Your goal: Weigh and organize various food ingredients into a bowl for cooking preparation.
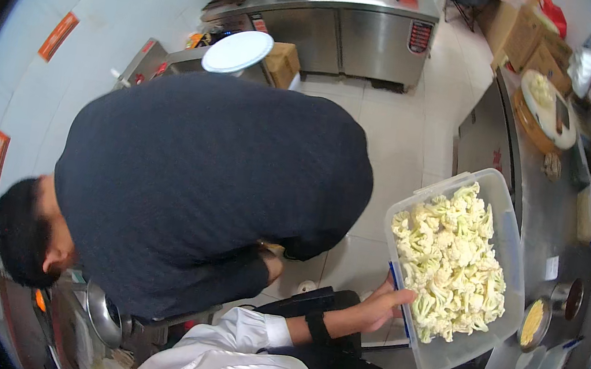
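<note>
A clear plastic storage box (504, 326) full of cut cauliflower florets (455, 259) is tilted towards me on my right side. My left hand (383, 306) grips its left wall, with the thumb over the rim and the fingers on the outer side. Blue clip strips (405, 319) run along that wall beside the hand. A black band (317, 328) circles the wrist below a white sleeve. My right hand is out of view; the far side of the box shows no fingers.
A co-worker in a dark shirt (206, 190) bends across the left and middle. The steel counter (536, 230) at right bears a cutting board (567, 132) with a knife, a metal bowl of yellow shreds (533, 324) and several containers. Behind stand a steel cabinet (373, 45) and cardboard box (283, 64).
</note>
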Available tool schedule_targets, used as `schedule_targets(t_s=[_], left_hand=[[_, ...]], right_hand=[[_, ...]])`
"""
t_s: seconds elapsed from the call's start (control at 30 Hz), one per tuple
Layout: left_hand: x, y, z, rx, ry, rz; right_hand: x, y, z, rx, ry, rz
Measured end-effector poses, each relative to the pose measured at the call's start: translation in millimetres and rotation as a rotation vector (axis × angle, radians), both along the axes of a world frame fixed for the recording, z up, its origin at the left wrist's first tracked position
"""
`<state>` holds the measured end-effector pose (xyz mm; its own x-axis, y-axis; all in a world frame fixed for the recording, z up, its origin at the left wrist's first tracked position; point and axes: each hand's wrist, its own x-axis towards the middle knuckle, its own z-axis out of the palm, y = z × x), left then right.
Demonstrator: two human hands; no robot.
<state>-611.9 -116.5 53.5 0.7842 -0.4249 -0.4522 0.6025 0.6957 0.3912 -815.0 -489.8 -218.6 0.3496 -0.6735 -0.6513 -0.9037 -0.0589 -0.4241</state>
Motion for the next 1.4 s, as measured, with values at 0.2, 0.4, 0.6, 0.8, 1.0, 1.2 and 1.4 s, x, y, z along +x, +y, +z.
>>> schedule_targets(t_s=[0.2, 0.4, 0.6, 0.8, 1.0, 1.2, 1.4], left_hand=[[0, -1, -24, -0.038, -0.2, 0.01], [-1, -3, -18, 0.038, -0.196, 0.007], [-2, -5, -16, 0.1, -0.189, 0.007], [-6, -3, 7, 0.127, -0.147, 0.069], [-9, 46, -6, 0.066, -0.087, 0.208], [-16, 133, 22, 0.234, -0.15, 0.468], [-18, 210, 28, 0.412, -0.171, 0.753]], right_hand=[[59, -9, -41, 0.005, -0.055, 0.173], [109, -16, -64, -0.004, -0.039, 0.284], [133, -19, -86, 0.032, -0.017, 0.317], [142, -26, -88, 0.049, -0.012, 0.3], [128, -34, -88, 0.044, -0.016, 0.229], [105, -56, -87, -0.017, 0.05, 0.104], [85, -84, -95, -0.083, 0.151, 0.001]])
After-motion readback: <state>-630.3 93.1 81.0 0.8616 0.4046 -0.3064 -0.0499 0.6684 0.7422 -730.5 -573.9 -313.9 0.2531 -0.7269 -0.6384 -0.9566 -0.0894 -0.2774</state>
